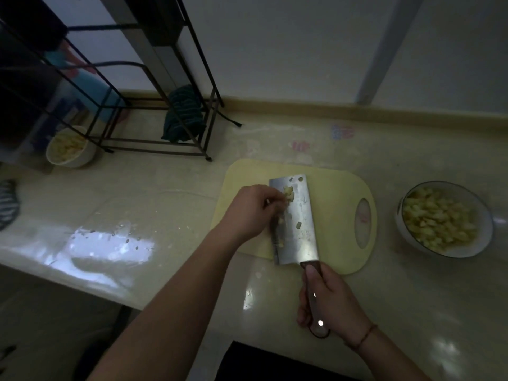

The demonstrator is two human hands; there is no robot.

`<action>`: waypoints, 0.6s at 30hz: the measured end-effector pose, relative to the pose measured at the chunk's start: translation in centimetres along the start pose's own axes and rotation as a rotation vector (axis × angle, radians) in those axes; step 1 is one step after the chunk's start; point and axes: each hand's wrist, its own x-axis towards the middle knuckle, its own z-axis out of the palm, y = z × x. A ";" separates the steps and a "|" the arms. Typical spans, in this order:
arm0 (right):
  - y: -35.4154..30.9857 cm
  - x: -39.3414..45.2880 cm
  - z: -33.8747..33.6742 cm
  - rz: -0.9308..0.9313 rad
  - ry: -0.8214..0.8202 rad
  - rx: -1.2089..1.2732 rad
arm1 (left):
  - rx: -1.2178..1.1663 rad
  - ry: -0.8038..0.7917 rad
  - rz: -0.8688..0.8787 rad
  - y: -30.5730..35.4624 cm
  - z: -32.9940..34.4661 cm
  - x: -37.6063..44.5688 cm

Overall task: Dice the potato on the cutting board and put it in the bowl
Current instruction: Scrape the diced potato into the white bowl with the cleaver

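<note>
R hand point(328, 301) clenched round dark wooden handle of broad steel cleaver point(295, 221); blade lies near flat over pale yellow plastic cutting board point(341, 193), a few small diced potato pieces point(289, 194) stuck on its face. L hand point(248, 209) curled at blade's left edge, fingertips on/at the pieces; looks like picking or scraping them off, exact pinch not clear (dim).

Handling est.: dice are light, firm, wet w/ starch, so they cling to steel and slip from fingers. Better swept w/ finger along the blade, or carried on the flat, than pinched singly.

Containers: white dark-rimmed bowl point(406, 232) on worktop right of board, well filled w/ potato dice. Second white bowl point(82, 158), far left by black wire rack point(154, 105), also holds pale yellow chunks.
</note>
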 end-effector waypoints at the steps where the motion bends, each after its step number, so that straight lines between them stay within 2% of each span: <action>1: 0.0 0.1 0.0 -0.001 0.000 0.001 | 0.027 0.036 -0.001 -0.7 0.0 0.4; 4: 0.0 0.1 -0.1 -0.005 -0.002 -0.009 | 0.093 0.132 -0.020 -2.5 -0.1 1.4; 11: -0.1 0.1 -0.1 -0.008 -0.010 -0.015 | 0.135 0.117 0.063 -3.2 0.4 1.7; 18: -0.2 -0.1 0.1 -0.024 0.004 -0.031 | 0.362 0.011 0.197 -2.7 0.1 2.1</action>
